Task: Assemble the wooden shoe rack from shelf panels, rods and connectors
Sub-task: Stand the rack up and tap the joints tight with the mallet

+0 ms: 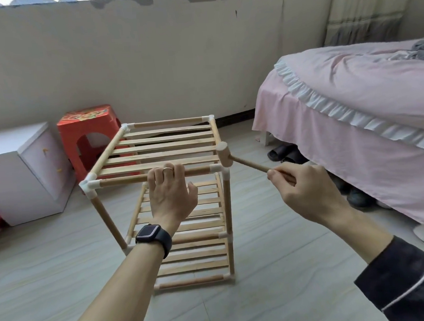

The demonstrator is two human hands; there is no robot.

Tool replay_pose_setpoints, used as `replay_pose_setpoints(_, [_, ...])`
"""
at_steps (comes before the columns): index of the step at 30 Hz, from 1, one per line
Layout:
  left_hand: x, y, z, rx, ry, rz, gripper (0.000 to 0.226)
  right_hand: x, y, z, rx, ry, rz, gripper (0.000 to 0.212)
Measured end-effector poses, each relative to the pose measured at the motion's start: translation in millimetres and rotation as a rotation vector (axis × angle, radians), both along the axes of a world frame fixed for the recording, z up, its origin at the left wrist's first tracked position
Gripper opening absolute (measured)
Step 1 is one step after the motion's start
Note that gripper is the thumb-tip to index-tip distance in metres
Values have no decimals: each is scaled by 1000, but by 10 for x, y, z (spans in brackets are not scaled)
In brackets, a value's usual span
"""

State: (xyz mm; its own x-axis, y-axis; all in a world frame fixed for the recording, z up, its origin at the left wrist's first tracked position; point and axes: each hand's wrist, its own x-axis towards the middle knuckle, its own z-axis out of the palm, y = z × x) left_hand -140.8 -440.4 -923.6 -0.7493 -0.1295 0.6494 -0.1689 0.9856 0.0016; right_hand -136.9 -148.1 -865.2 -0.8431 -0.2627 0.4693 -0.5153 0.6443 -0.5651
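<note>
Now, rack: shoe rack (166,148) stands upright at my 12 o'clock.
Left hand (171,194): fingers curled over front rod (123,181), bracing.
Right hand (303,192): fingers clamped round mallet (224,156) handle; head at connector's (216,168) 1 o'clock.
Advice: strike square, short taps.

Grey tile floor (273,267), beige wall (127,66), pink bed (350,99), red stool (89,127), white cabinet (22,170).

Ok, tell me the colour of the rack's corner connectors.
White. The corner connectors show best in the head view, the only one here.
</note>
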Motion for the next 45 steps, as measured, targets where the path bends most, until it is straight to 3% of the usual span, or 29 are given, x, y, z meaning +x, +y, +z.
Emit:
replay_pose_setpoints(6, [-43, 313, 183, 85, -89, -164, 73, -54, -14, -24, -178, -1, -106, 26])
replay_pose_setpoints(9, [-307, 657, 404, 168, -282, -66, 90, -80, -44, -126, -192, -39, -132, 25])
replay_pose_setpoints(12, [-530, 811, 609, 229, -547, 82, 61, -115, -87, -182, -220, -53, -119, 27])
replay_pose_setpoints(15, [-488, 801, 681, 185, -555, 27, 27, -170, -140, -171, -246, -62, -124, 28])
replay_pose_setpoints(17, [-378, 683, 688, 214, -542, -70, 23, -199, -198, -158, -262, -71, -126, 29])
replay_pose_setpoints(20, [-180, 275, 746, 333, -665, -196, 15, -247, -322, -143, -281, -104, -122, 31])
replay_pose_setpoints(24, [159, -461, 843, 474, -838, -202, 32, -259, -552, -144, -271, -144, -80, 31])
replay_pose_setpoints(29, [556, -1120, 768, 122, -667, 49, 5, -219, -759, -135, -263, -123, -18, 29])
replay_pose_setpoints(34, [613, -1235, 665, 53, -595, 284, 52, -170, -856, -153, -259, -148, 33, 28])
replay_pose_setpoints(38, [348, -911, 654, 54, -455, 124, 69, -163, -862, -185, -232, -150, 49, 29])
replay_pose_setpoints(41, [30, -526, 569, 25, -356, -8, 54, -175, -833, -212, -225, -139, 32, 29])
replay_pose_setpoints(45, [-218, -213, 426, -46, -255, 55, 48, -212, -754, -222, -185, -119, -9, 31])
